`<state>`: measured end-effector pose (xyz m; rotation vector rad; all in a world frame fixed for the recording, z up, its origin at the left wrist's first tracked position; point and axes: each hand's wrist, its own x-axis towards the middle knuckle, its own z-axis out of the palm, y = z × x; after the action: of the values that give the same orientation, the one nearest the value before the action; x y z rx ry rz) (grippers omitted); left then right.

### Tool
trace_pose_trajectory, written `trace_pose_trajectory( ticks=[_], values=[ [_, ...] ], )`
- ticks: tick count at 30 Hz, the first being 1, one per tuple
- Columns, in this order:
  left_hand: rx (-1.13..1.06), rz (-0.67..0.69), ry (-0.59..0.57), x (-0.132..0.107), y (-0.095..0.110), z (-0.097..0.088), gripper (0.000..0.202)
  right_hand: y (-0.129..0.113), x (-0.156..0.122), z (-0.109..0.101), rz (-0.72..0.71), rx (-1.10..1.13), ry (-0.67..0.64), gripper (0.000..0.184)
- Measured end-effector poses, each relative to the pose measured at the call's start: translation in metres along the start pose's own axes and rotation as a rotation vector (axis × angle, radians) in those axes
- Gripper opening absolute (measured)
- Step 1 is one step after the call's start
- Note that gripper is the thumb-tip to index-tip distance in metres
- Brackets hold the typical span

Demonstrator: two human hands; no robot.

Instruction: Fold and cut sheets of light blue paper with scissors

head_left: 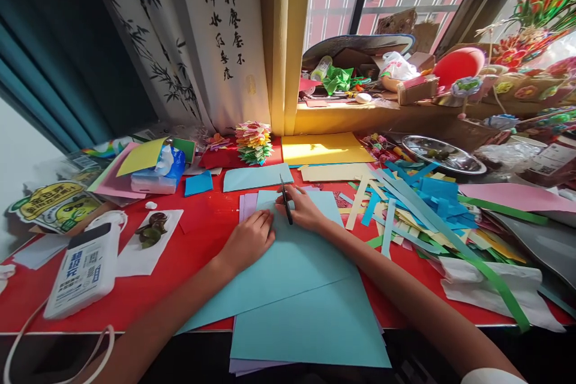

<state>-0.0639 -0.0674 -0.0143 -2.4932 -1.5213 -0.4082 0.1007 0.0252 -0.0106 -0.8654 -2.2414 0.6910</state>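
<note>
My right hand [301,206] is closed on a pair of black-handled scissors [287,203], whose blades point away from me. Under both hands lie light blue paper sheets [310,324], the top one turned at an angle over the one below. My left hand [250,239] rests palm down on the top sheet, its fingers stretched toward the scissors. Purple paper [248,205] peeks out from beneath the stack, whose near end overhangs the table. Just beyond the scissors is a folded light blue paper piece [256,176].
Cut paper strips [405,210] heap on the right, near a metal plate [443,153]. A folded-paper stack [253,143] and a yellow sheet [324,149] stand at the back. On the left are a white power bank [83,270], a tissue pack [158,174] and peels on a napkin [150,252].
</note>
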Motion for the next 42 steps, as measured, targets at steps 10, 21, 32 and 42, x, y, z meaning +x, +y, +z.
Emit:
trace_pose_trajectory(
  ticks=[10,21,32,42],
  values=[
    [0.259,0.028,0.022,-0.113,0.010,-0.042,0.041,0.001,0.000,0.005,-0.014,-0.064,0.000,0.026],
    [0.541,0.051,0.100,-0.179,0.020,-0.055,0.052,0.000,-0.001,0.006,0.015,-0.017,0.015,0.026],
    [-0.111,-0.655,-0.108,-0.139,0.013,-0.079,0.042,-0.017,-0.033,-0.057,0.258,0.463,0.148,0.040],
    [-1.183,-0.931,-0.106,-0.039,-0.017,-0.067,0.043,-0.018,-0.090,-0.085,0.516,0.633,0.183,0.042]
  ],
)
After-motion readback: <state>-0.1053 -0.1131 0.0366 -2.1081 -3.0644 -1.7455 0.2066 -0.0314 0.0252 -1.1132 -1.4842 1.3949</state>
